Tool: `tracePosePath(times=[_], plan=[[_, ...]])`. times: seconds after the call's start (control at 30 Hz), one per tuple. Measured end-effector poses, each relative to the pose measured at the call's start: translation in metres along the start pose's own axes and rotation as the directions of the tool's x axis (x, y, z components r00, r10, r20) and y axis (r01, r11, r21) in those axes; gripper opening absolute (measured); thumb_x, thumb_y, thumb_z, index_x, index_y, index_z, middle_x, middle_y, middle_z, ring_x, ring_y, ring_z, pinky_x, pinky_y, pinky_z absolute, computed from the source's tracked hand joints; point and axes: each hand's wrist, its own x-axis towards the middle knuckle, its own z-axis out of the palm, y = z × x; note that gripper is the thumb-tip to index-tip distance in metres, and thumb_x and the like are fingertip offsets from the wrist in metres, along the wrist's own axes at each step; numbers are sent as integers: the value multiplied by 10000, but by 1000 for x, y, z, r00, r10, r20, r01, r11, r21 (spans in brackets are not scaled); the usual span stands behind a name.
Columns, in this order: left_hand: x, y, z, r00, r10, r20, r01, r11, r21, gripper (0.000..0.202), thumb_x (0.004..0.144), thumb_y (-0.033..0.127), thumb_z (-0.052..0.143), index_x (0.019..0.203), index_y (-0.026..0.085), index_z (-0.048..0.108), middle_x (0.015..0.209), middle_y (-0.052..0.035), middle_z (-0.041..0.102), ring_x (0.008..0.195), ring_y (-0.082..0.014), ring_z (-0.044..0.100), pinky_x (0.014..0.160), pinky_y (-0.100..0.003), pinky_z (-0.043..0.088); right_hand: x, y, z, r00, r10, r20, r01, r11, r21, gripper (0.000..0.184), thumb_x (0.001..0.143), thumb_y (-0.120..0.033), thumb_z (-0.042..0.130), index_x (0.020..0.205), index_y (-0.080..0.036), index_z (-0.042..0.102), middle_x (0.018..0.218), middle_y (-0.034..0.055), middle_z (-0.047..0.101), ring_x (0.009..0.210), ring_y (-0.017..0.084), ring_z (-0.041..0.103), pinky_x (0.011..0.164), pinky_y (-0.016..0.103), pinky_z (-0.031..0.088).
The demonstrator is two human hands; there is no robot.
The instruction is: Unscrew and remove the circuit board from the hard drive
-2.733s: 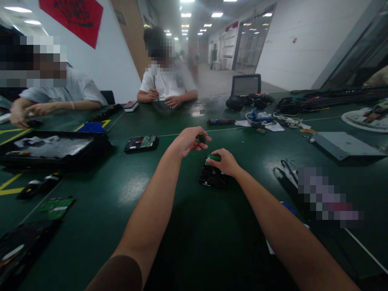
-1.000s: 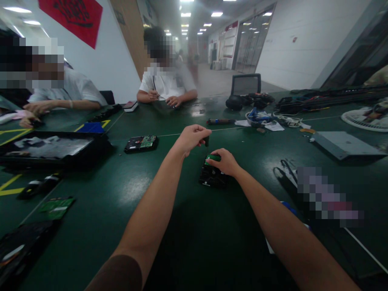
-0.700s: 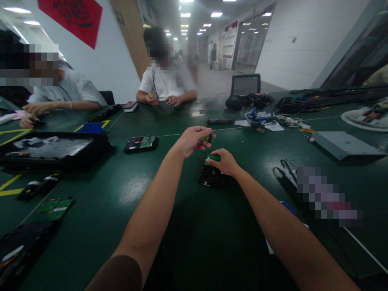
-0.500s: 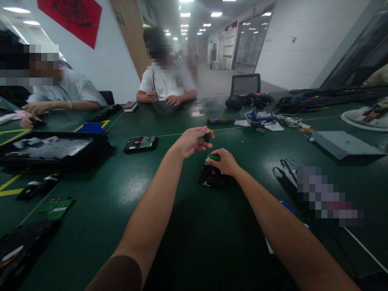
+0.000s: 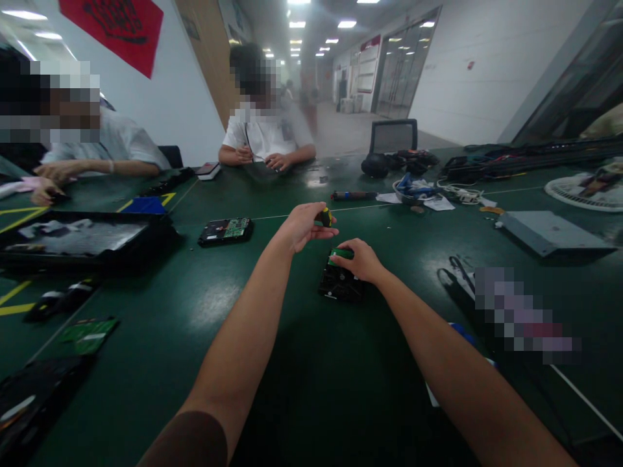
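Note:
A black hard drive (image 5: 341, 283) lies on the green table in front of me, with a green circuit board (image 5: 343, 253) at its far end. My right hand (image 5: 365, 261) grips that end from the right, thumb and fingers on the board. Just above and to the left, my left hand (image 5: 305, 228) holds a screwdriver (image 5: 326, 217) by its black and yellow handle, between thumb and fingers, with the lower fingers stretched out. The screwdriver's shaft and tip cannot be made out.
Another hard drive (image 5: 226, 231) lies to the left, beyond it a black tray (image 5: 160, 235). A green circuit board (image 5: 90, 334) is at near left. To the right stand a grey metal box (image 5: 557, 232) and a bowl (image 5: 400, 194) of blue items. Two co-workers sit across the table.
My left hand has shifted slightly left with the screwdriver, whose handle now leans more and shows more yellow. My right hand and the hard drive have stayed in place.

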Motion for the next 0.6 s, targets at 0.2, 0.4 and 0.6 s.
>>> tracePosePath(times=[0.2, 0.4, 0.6], plan=[[-3, 4, 1, 998, -4, -63, 11, 994, 113, 136, 912, 297, 606, 878, 166, 620, 819, -80, 690, 595, -155, 674, 554, -281, 498, 0, 1, -1, 1000, -9, 11, 9, 1000, -10, 458, 843, -636, 709, 1102, -259, 732, 1137, 79, 700, 1051, 262, 638, 887, 392, 497], [-3, 5, 1, 987, 115, -112, -79, 955, 285, 119, 869, 255, 667, 799, 173, 616, 739, -45, 661, 550, -106, 614, 514, -245, 409, -1, 1, -2, 1000, -3, 13, 3, 1000, -13, 479, 850, -652, 697, 1118, -256, 726, 1146, 83, 692, 1053, 251, 627, 893, 382, 483], [-9, 8, 9, 967, 244, -79, -185, 875, 447, 147, 857, 281, 718, 825, 156, 648, 692, -38, 660, 557, -106, 626, 526, -239, 430, 0, 2, 0, 1000, -13, 0, 13, 1000, -21, 470, 850, -659, 690, 1086, -255, 737, 1100, 68, 703, 1039, 243, 626, 905, 372, 470]])
